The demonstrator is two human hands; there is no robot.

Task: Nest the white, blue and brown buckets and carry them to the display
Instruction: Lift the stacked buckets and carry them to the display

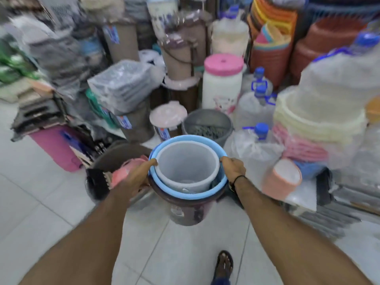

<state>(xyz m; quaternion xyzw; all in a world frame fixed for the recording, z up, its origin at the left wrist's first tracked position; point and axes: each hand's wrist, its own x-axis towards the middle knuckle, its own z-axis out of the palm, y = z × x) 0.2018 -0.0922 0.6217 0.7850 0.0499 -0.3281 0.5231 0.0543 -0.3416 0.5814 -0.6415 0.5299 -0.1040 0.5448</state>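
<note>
Three buckets are nested and held off the floor in the middle of the view. The white bucket [186,161] sits innermost, tilted toward the left, inside the blue bucket [178,191], which sits inside the brown bucket [186,212]. My left hand [134,178] grips the left rim of the stack, thumb on the blue rim. On the opposite rim, my right hand [233,166] is closed over the edge. The frame is motion-blurred.
Stacked plastic wares crowd the floor ahead: a grey bucket [207,125] just beyond the stack, a pink-lidded white jar [223,87], water jugs [255,140] at right, a dark tub with pink items [115,161] at left. Tiled floor [41,192] lies left and below; my sandalled foot [224,263] shows.
</note>
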